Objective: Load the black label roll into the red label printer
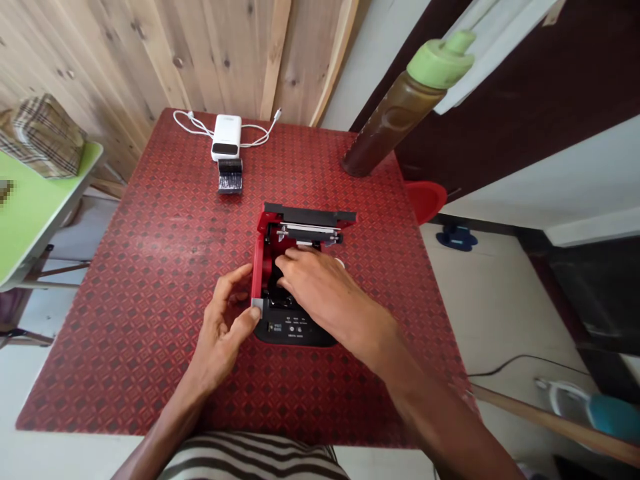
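Note:
A small red and black printer (300,327) stands on the table with its lid (315,215) raised. A roller bar shows under the lid, and the black front panel carries buttons and white print. My left hand (225,320) grips the printer's left side, the thumb on its grey front corner and the fingers bent along the red wall. My right hand (315,277) reaches over the panel into the open compartment, fingers bent and pressed down inside. Whatever they hold there is hidden by the hand. Dark parts show inside to the left of the fingertips.
The red patterned table (165,267) bears a white power bank (227,137) with a white cable, a small black shiny roll (230,177) in front of it, and a tall brown bottle (390,120) with a green cap. A green table (30,227) holds a checked bag (47,137).

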A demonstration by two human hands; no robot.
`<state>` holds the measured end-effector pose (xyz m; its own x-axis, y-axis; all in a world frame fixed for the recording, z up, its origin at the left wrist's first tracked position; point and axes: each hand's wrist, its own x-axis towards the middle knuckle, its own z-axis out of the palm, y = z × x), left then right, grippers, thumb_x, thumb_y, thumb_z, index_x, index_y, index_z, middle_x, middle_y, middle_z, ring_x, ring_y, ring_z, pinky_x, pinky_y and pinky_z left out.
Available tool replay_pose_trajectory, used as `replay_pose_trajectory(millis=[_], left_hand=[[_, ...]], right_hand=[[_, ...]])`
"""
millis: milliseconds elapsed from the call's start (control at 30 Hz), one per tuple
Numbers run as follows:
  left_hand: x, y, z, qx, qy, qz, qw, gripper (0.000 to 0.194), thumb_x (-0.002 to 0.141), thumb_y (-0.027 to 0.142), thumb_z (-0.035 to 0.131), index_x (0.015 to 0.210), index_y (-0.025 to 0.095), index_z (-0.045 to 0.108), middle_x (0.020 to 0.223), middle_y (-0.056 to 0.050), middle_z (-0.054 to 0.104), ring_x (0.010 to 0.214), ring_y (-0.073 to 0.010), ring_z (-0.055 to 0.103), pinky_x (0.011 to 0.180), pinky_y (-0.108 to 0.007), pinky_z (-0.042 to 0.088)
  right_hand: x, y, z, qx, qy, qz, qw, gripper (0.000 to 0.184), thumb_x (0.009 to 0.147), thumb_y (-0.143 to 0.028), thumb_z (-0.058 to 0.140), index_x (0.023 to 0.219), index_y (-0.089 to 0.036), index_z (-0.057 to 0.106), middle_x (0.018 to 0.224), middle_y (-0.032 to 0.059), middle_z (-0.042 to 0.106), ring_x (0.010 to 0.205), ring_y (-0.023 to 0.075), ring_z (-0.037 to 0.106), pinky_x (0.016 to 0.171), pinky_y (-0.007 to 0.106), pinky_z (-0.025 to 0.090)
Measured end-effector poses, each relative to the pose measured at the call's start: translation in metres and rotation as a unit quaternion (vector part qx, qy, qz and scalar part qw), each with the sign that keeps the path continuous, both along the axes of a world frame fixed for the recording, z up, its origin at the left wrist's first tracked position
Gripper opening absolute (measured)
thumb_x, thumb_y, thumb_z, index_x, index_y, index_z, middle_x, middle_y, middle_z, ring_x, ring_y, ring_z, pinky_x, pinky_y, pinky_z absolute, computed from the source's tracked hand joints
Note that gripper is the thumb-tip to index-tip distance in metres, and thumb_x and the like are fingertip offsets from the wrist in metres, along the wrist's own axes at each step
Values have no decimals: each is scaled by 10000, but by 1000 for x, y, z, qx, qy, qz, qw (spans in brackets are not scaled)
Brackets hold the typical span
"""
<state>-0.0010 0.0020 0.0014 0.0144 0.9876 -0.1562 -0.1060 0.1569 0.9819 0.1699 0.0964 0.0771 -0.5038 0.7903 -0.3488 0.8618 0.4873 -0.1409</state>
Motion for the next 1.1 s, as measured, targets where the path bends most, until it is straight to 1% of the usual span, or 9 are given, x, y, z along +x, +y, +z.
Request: replay_pose_trajectory(millis=[200,300,533,667,767,867,933,1000,1100], left_hand=[[0,0,1,-6,5,-3,1000,576,1032,503,728,1544,260,627,1476,-125,712,1252,-315,705,1105,-510,560],[1,0,0,-8,3,-5,1000,578,1032,494,724,1550,259,618,1508,-125,694,1304,-319,681,1148,-515,534],[2,1,3,-10,-10,2,1000,571,1023,490,737,1535,261,629,1515,-121,709,1303,-319,704,1132,-489,557],[1,1,4,-16,-12,-2,1000,589,1019,501,748,1543,264,627,1546,-127,712,1326,-329,718,1110,-483,578],[0,1,2,-2,-4,-5,1000,589,1031,504,739,1557,266,628,1533,-119,728,1304,-321,731,1105,-479,578],[-2,1,-2,2,7,-3,1000,589,1031,493,740,1567,274,633,1534,-113,736,1296,-330,741,1036,-460,602],[-2,1,-5,8,12,3,1000,582,1026,473,744,1563,273,643,1545,-109,732,1331,-338,729,1017,-444,607],[-3,1,-7,19,16,10,1000,574,1026,458,740,1560,268,652,1563,-107,722,1345,-337,722,1031,-441,602],[-4,1,-11,25,19,13,999,570,1032,452,724,1566,269,654,1582,-105,709,1362,-334,712,1075,-449,587]], right_hand=[[3,4,0,1,-17,12,1000,321,1120,-67,513,1322,-141,753,1309,172,804,1158,313,807,882,388,582],[5,1,3,11,8,-16,1000,288,1107,-98,564,1331,-154,734,1297,153,810,1083,293,812,838,375,570],[16,-30,-1,177,104,-43,978,164,1051,-102,629,1064,-216,747,1028,70,805,780,222,768,605,339,482],[43,-54,3,288,236,-85,924,114,1082,-174,633,1114,-239,721,1008,46,786,740,183,729,646,329,555],[68,-73,1,308,330,-217,865,125,1043,-275,751,1164,-269,721,912,4,767,651,157,671,641,324,577],[84,-93,-19,340,377,-415,755,276,953,-412,869,1146,-265,737,855,2,775,611,172,670,561,317,548],[86,-107,-42,358,380,-507,686,367,907,-476,904,1136,-242,739,894,36,809,645,195,717,574,323,571],[79,-120,-68,348,387,-531,668,382,872,-482,915,1089,-225,734,857,38,808,631,200,726,579,322,584],[62,-138,-99,286,394,-508,710,241,899,-382,840,1038,-235,711,795,0,777,593,176,703,573,295,580]])
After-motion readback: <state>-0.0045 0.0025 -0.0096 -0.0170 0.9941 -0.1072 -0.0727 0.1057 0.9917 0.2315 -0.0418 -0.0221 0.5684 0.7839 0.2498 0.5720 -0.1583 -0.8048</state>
